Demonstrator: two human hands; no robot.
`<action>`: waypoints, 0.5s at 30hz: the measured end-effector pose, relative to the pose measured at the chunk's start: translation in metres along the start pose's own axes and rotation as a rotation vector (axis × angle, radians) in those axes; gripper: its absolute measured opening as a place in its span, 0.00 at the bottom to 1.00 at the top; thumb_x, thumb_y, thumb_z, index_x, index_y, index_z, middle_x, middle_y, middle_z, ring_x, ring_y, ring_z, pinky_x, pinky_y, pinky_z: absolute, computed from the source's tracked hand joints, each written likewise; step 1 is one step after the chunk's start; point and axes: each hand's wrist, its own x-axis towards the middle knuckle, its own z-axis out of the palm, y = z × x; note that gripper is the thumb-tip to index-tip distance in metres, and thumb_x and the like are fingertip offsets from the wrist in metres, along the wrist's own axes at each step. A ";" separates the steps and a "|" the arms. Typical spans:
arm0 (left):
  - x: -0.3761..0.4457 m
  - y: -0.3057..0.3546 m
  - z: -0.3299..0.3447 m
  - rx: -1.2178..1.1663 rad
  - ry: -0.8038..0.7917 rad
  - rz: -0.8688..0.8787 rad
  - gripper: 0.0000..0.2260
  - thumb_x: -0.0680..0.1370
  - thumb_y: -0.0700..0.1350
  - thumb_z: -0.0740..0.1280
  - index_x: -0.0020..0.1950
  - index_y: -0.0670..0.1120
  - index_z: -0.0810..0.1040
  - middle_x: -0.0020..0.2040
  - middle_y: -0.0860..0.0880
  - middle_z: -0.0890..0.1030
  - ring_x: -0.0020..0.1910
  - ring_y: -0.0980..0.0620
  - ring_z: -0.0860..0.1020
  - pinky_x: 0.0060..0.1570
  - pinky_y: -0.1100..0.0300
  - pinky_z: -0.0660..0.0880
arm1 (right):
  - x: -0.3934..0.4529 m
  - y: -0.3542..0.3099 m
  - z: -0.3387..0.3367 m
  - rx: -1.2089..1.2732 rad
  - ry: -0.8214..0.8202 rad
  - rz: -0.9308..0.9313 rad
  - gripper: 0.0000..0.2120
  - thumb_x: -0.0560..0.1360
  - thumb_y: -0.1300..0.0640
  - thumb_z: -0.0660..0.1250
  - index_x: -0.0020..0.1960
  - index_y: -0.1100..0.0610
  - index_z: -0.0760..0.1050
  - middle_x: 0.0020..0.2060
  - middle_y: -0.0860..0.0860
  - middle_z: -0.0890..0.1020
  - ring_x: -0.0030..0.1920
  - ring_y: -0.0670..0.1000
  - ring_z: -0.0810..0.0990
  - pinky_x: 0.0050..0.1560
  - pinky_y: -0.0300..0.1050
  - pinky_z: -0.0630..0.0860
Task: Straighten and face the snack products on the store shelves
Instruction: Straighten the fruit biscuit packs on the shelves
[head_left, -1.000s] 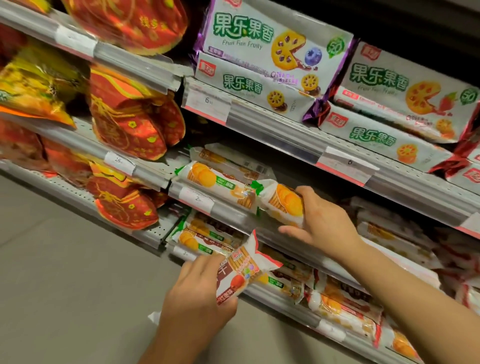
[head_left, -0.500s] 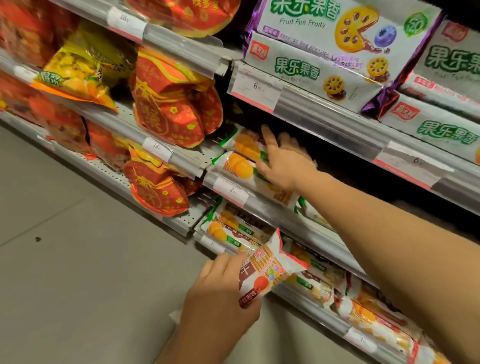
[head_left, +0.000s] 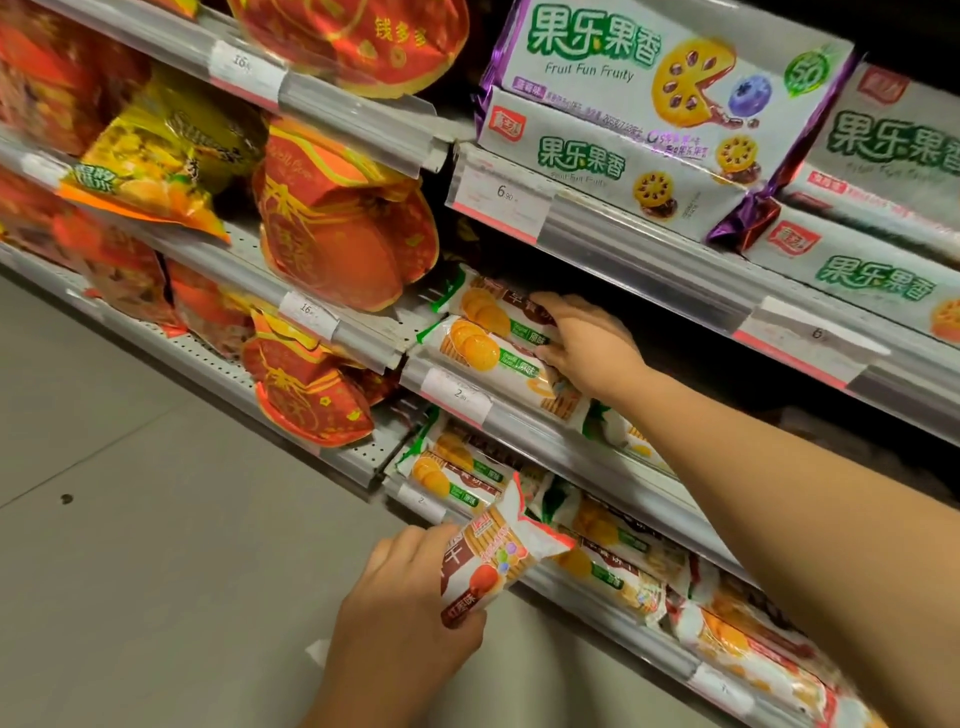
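Note:
Two green-trimmed biscuit packs lie stacked at the left end of the middle shelf, the upper pack (head_left: 480, 306) on the lower pack (head_left: 475, 345). My right hand (head_left: 592, 343) reaches in from the right, and its fingers and thumb curl round the upper pack's right part. Lower down, in front of the bottom shelf, my left hand (head_left: 410, 613) grips a red-trimmed biscuit pack (head_left: 493, 556), tilted up to the right. More green-trimmed packs (head_left: 452, 467) lie on the shelf just behind it.
White Fruit Fun Fruity packs (head_left: 623, 78) fill the top shelf above my right hand. Red and gold bags (head_left: 337, 234) and a yellow bag (head_left: 156, 156) crowd the shelves to the left. Price rails (head_left: 519, 415) edge each shelf. Grey floor (head_left: 156, 519) lies below left.
My right hand moved left along the middle shelf, from a pack further right to the stacked green packs at the shelf's left end. My left hand kept holding the red-trimmed pack.

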 end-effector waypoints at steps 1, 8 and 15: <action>0.000 -0.001 0.001 0.005 -0.005 -0.002 0.34 0.58 0.66 0.78 0.61 0.55 0.79 0.46 0.59 0.80 0.40 0.55 0.79 0.33 0.72 0.70 | 0.000 -0.001 0.003 -0.002 0.012 0.005 0.31 0.79 0.50 0.68 0.79 0.46 0.61 0.69 0.55 0.74 0.64 0.60 0.76 0.60 0.55 0.76; 0.001 0.003 0.002 -0.015 0.015 -0.009 0.34 0.61 0.65 0.78 0.63 0.53 0.78 0.49 0.56 0.80 0.44 0.54 0.80 0.35 0.69 0.74 | -0.031 -0.018 0.014 -0.031 0.155 -0.032 0.28 0.81 0.48 0.63 0.80 0.47 0.60 0.78 0.56 0.64 0.77 0.61 0.62 0.76 0.61 0.60; 0.004 0.007 0.006 -0.023 -0.023 -0.017 0.31 0.65 0.63 0.77 0.66 0.56 0.75 0.52 0.58 0.78 0.48 0.56 0.75 0.40 0.70 0.69 | -0.139 -0.035 0.011 0.705 -0.240 0.058 0.20 0.78 0.35 0.64 0.66 0.42 0.74 0.62 0.40 0.78 0.62 0.40 0.77 0.64 0.49 0.76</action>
